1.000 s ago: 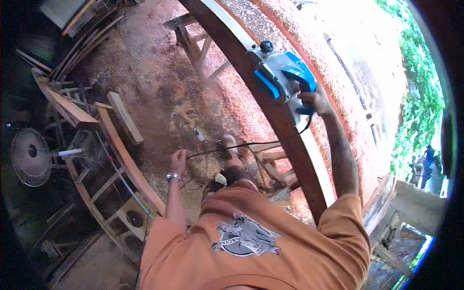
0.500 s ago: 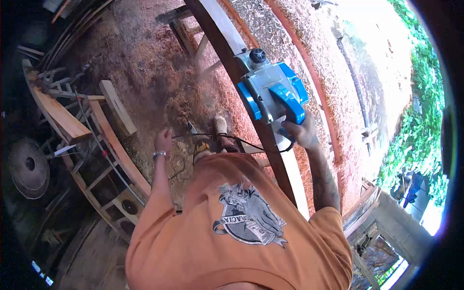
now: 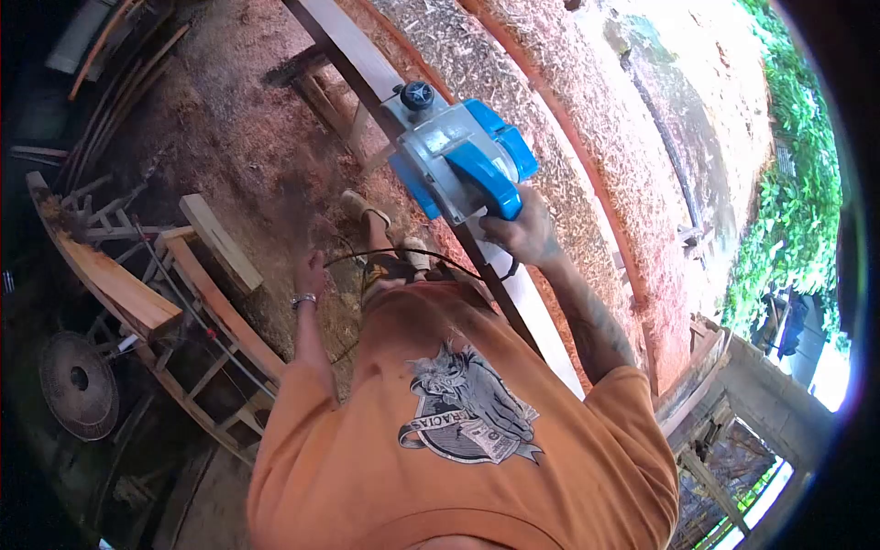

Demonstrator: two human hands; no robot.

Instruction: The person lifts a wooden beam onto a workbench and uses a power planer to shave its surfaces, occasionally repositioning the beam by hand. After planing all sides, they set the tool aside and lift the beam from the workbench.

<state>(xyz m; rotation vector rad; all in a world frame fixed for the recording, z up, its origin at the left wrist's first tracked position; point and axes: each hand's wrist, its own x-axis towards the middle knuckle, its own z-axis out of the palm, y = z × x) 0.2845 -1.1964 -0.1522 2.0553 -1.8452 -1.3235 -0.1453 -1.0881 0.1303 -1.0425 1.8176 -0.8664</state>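
My right hand (image 3: 527,229) is wrapped round the rear handle of a blue and silver electric hand planer (image 3: 445,147). The planer rests on the top of a long wooden beam (image 3: 532,316), which runs diagonally from the top of the view down toward my right side. A dark power cord (image 3: 403,250) loops from behind the planer across my front to my left hand (image 3: 312,275). Out to my left side, that hand is closed on the cord, with a watch on its wrist. The planer hides the stretch of beam beneath it.
Wood shavings cover the ground (image 3: 550,110) around the beam. A trestle (image 3: 321,96) supports it further ahead. On the left stand a wooden rack with planks (image 3: 119,280), a loose timber piece (image 3: 220,243) and a round fan (image 3: 80,385). My feet (image 3: 367,209) are beside the beam.
The planer has slid forward along the beam with my right hand on it. One of my feet has stepped ahead. My left hand still has the cord, and the view has shifted slightly.
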